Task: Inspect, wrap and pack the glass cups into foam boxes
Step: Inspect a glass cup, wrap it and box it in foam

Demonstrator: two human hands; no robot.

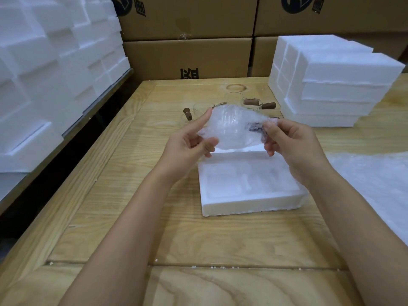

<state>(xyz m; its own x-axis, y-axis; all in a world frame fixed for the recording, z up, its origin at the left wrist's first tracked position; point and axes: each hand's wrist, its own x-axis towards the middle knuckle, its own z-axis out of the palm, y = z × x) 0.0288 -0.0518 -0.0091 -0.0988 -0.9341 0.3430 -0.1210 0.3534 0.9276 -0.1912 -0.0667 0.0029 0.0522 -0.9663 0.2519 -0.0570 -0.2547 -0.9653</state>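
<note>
A heap of white moulded foam pieces is banked along the far left edge, too jumbled to count. Beside it runs the pale wooden desk.

Toward the back of the desk stand clear glass cups with brown wooden handles. Three handles show plainly, but the glass is too transparent for a sure count of cups.

The left hand is raised over the desk. Its forefinger is stretched along one glass cup wrapped in white bubble film, and its thumb and other fingers curl under the bundle, so its grip is closed round the wrap.

That one wrapped cup hangs in the air between the two hands, above the far edge of one open white foam box lying flat on the desk. What lies in its recesses is too blurred to tell.

The right hand pinches the film at the bundle's dark handle end, its grip pressed on the wrap.

Further right, a stack of white foam boxes shows four layers in its nearest column. One loose sheet of white bubble film lies at the desk's right edge. Four brown cardboard cartons line the back.
</note>
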